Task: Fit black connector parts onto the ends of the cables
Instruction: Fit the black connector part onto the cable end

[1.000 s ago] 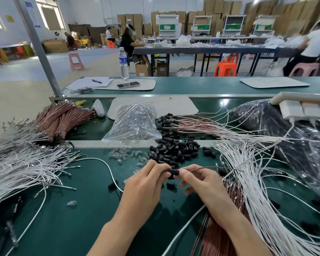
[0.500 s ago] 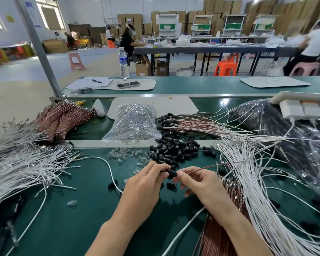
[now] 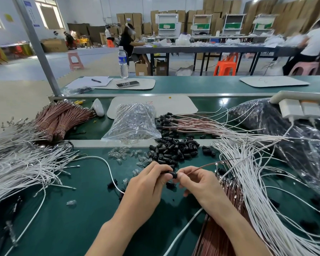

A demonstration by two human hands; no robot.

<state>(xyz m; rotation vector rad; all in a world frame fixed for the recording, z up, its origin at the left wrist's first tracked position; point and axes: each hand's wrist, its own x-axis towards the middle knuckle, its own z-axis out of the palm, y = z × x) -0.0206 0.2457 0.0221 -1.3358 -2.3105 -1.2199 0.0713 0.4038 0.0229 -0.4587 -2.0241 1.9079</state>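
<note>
Your left hand (image 3: 146, 189) has its grip pinched narrow on one black connector part (image 3: 172, 174). Your right hand (image 3: 198, 183) has its grip pinched tight on a brown cable (image 3: 209, 165) right at the connector's mouth, the two touching. Whether the cable end is fully seated, can't tell; fingers cover it. Looks mid-fit.

Done so far: a fan of brown cables with black ends (image 3: 175, 122) lies on the far strip of the green surface (image 3: 67, 222), maybe a few dozen.

Left: a lot. The loose pile of black connectors (image 3: 174, 150) sits just beyond your hands, still big. Bare brown cables (image 3: 227, 193) lie bunched just right of your right hand, more tied in bundles (image 3: 63, 117) far left. White cables (image 3: 17, 163) heap up on both sides, ends bare as far as visible. Clear small parts (image 3: 122, 154) lie scattered beside the black pile, a clear bag (image 3: 135, 122) behind them. Judgement: early, well under half.
</note>
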